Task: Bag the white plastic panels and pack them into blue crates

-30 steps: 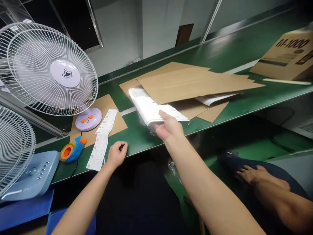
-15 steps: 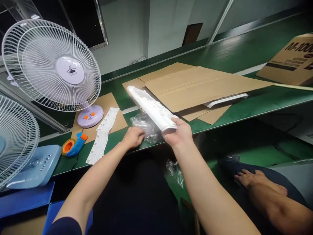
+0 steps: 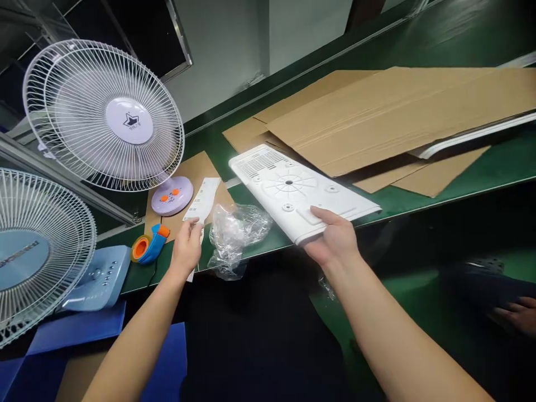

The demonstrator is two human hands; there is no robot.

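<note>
My right hand (image 3: pixel 333 237) grips the near end of a white plastic plate (image 3: pixel 288 181), thumb on top and fingers beneath. The plate is held tilted above the bench, showing a round ribbed centre with a hole and a slotted grille at its far end. My left hand (image 3: pixel 187 248) has its fingers curled at a long white strip of printed labels (image 3: pixel 204 198), thumb and forefinger pinching near its edge. Part of the strip is hidden behind that hand. Crumpled clear plastic film (image 3: pixel 234 231) lies between my hands on the bench edge.
Flat cardboard sheets (image 3: pixel 389 117) lie on the green bench (image 3: pixel 452 192) to the right. At left stand a lilac fan (image 3: pixel 129 120) and a blue fan (image 3: pixel 98 279), with a blue-and-orange tape dispenser (image 3: pixel 153 245) beside them. Another person's hand (image 3: pixel 521 315) shows at far right.
My left hand has left the clear film and moved left to the label strip. The white plate has turned so its broad face shows. The view has swung, shifting the scenery.
</note>
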